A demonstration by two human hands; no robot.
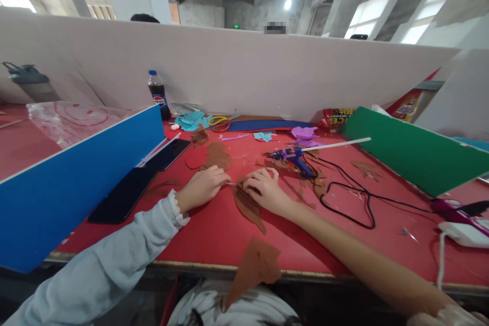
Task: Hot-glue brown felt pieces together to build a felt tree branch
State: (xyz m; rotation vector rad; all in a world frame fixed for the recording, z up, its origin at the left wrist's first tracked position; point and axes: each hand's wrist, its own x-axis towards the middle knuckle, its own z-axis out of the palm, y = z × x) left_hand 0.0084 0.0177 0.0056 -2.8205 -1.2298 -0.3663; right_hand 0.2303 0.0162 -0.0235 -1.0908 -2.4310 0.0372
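My left hand [204,186] is closed, fingertips pinched at one end of a thin pale strand [231,184]. The strand runs to a brown leaf-shaped piece [247,207] of thin sheet material. My right hand [265,188] has its fingers bent over the top of that piece, gripping it against the red table [206,239]. Beyond my left hand lies another brown piece [217,155], partly over a red rounded shape [195,158]. A blue glue gun [292,157] with a long white glue stick [340,143] rests past my right hand, among brown scraps.
A blue panel [84,178] and a green panel [412,153] flank the work area. Two dark phones lie by the blue one. Scissors [219,122] and a cola bottle [158,96] are behind. A black cable [367,193] loops at right. A brown sheet [256,264] overhangs the front edge.
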